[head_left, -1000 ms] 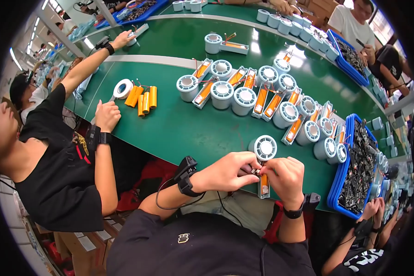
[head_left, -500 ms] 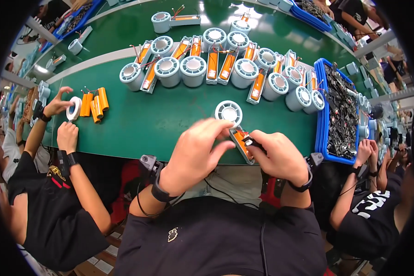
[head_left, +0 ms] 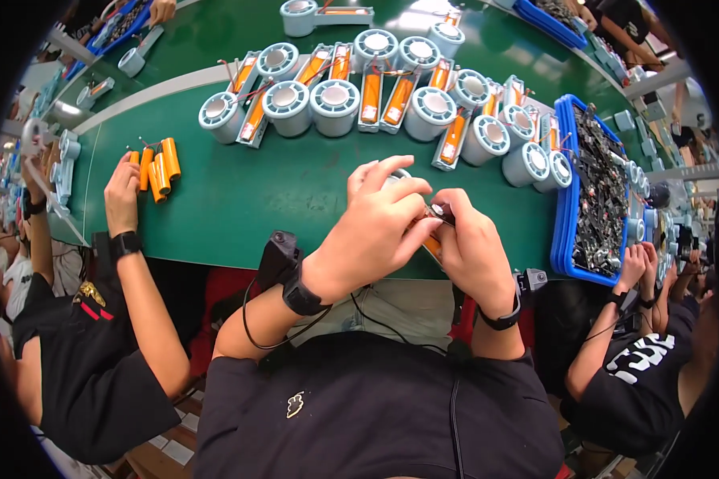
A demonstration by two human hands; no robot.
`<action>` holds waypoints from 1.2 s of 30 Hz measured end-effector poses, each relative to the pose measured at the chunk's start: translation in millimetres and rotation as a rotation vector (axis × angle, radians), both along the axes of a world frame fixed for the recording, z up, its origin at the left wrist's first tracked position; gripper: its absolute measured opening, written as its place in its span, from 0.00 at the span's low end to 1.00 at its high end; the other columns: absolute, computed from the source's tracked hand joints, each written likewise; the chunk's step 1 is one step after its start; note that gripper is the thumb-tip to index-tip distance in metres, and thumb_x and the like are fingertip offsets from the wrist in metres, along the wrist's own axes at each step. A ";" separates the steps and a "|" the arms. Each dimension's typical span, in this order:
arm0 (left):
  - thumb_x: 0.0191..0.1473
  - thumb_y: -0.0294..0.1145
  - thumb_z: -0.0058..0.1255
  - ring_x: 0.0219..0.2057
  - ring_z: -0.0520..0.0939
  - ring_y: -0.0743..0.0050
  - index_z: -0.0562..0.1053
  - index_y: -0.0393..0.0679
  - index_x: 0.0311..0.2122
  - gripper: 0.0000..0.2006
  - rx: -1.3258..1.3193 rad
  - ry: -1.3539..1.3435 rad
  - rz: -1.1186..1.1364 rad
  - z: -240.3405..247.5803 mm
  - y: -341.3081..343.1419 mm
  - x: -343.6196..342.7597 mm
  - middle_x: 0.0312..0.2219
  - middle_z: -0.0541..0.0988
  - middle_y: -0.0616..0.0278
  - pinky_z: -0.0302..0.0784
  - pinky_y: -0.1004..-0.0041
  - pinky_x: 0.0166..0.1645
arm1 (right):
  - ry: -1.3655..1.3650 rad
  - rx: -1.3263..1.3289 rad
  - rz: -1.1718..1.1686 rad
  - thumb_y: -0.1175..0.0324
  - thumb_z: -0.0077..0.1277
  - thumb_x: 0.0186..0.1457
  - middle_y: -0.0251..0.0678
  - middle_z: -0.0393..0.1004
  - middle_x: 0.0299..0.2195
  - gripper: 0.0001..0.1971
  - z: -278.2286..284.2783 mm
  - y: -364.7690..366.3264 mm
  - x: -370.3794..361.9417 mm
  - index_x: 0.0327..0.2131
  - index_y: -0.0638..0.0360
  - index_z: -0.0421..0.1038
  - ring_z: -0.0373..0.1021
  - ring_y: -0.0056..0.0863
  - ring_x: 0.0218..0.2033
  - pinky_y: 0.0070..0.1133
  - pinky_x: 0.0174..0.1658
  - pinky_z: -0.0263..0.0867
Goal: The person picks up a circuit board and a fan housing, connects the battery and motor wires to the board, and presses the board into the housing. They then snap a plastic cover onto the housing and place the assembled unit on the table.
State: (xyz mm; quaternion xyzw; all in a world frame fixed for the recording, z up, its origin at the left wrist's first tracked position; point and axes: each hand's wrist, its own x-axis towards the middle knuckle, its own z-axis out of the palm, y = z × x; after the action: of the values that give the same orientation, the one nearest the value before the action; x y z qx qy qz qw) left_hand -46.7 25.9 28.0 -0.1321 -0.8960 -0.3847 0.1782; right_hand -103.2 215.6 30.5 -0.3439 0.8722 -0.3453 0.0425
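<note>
A light-blue fan-like housing (head_left: 398,175) lies on the green bench in front of me, its round head mostly hidden by my left hand (head_left: 375,227). An orange battery (head_left: 433,246) shows in its handle between my hands. My left hand is curled over the housing, thumb and index finger closed together at the handle. My right hand (head_left: 475,251) pinches a small black part (head_left: 438,211) with a white piece at the handle's upper end. The fingertips partly cover this part, so its exact kind is unclear.
Similar light-blue housings (head_left: 334,100) with orange batteries stand in a row across the bench (head_left: 280,199). Blue trays (head_left: 563,231) of small black parts sit at the right. Several loose orange batteries (head_left: 160,172) lie at the left beside a co-worker's hand (head_left: 122,195). Another co-worker (head_left: 631,351) sits at right.
My left hand has moved right and over the housing, covering its round head, and its fingers now meet the right hand's. The left co-worker has lifted the white roll off the bench.
</note>
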 end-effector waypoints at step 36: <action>0.47 0.30 0.59 0.55 0.78 0.42 0.82 0.44 0.39 0.12 -0.458 0.330 -0.076 -2.1 -18.8 10.0 0.48 0.80 0.61 0.79 0.45 0.56 | -0.153 -0.237 -0.072 0.81 0.54 0.58 0.43 0.79 0.35 0.10 -16.6 9.1 7.5 0.43 0.68 0.77 0.74 0.34 0.33 0.26 0.36 0.70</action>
State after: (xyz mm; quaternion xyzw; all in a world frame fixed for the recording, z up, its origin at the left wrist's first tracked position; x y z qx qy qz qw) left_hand -36.7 7.1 25.9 -0.2631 -0.9129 -0.1522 0.2726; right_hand -95.7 224.7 13.9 -0.2877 0.8312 -0.4725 0.0558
